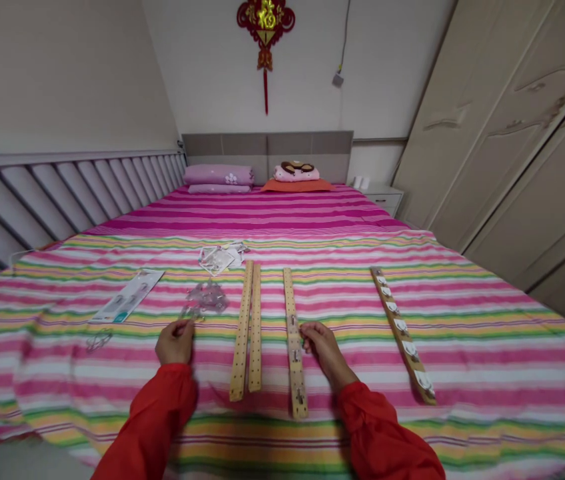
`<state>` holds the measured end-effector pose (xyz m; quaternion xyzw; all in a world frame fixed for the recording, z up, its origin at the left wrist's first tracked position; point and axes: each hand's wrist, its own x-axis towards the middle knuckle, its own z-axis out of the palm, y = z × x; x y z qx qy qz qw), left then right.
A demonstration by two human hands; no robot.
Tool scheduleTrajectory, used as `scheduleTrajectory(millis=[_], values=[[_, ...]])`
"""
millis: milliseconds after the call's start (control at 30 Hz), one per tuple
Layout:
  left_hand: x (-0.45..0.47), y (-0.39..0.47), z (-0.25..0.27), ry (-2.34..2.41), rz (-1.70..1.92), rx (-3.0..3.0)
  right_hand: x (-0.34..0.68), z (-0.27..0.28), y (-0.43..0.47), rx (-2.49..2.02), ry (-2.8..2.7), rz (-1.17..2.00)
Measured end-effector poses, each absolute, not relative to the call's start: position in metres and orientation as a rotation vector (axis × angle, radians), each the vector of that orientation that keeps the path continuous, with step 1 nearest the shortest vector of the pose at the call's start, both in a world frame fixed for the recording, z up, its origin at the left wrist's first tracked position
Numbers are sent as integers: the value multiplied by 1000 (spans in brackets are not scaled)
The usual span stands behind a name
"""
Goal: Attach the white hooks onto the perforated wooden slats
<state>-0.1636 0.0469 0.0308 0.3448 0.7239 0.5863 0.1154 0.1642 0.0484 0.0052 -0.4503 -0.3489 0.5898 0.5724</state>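
Observation:
My left hand [176,343] is closed in a pinch at the near edge of a loose pile of small clear plastic hooks [210,297]; what its fingertips hold, if anything, is too small to make out. Beside the right edge of a perforated wooden strip [289,293], my right hand [323,348] has its fingers curled together, their tips close to the strip. Several clear patches with metal hooks [296,355] sit along the nearer part of that strip. Two more perforated wooden strips [243,333] [256,333] lie side by side between my hands.
On the right lies a wooden strip with white hooks [401,327]. A flat package [130,295] and thin wire pieces [98,340] are at left. Clear packets [220,259] lie farther back. Everything rests on a striped bedspread [337,300]; folded bedding [218,175] is by the headboard.

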Motion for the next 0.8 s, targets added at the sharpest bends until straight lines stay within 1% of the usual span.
scheduleTrajectory(millis=[200, 433, 567, 800], values=[[-146, 28, 47, 1675, 1836, 474, 165, 5, 47, -1060, -834, 1380], [-124, 16, 65, 1135, 1647, 73, 164, 6, 46, -1068, -810, 1373], [-113, 12, 65, 1149, 1600, 52, 164, 3, 47, -1079, -815, 1369], [-91, 0, 77, 1191, 1534, 302, 164, 7, 45, -1059, -795, 1362]])
